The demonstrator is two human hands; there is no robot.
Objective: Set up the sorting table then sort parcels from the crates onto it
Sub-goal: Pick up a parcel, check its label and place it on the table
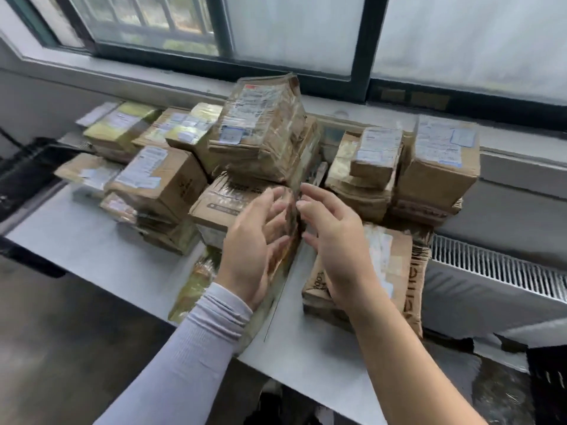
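Worktop [101, 259]: pale grey surface under a window [294, 32], set against the sill, carrying stacks of taped cardboard parcels.
Left hand [254, 243]: raised over the middle of the worktop, palm turned inward, fingers [273, 194] spread and relaxed, gripping nothing; a light grey sleeve [196, 345] covers the forearm.
Right hand [334, 240]: raised opposite the left, fingers spread and loosely bent, holding nothing; whether the tips touch the stack ahead I cannot tell.
Top parcel [260, 133]: brown, labelled, sits tilted on the central stack just beyond both hands.
Near parcel [395, 265]: lies flat on the worktop, just under and to the right of the right hand.
Left stacks [156, 176]: several labelled boxes piled on the far left part.
Right stacks [429, 164]: two piles beside the sill.
Radiator [497, 268]: ribbed grille right of the worktop.
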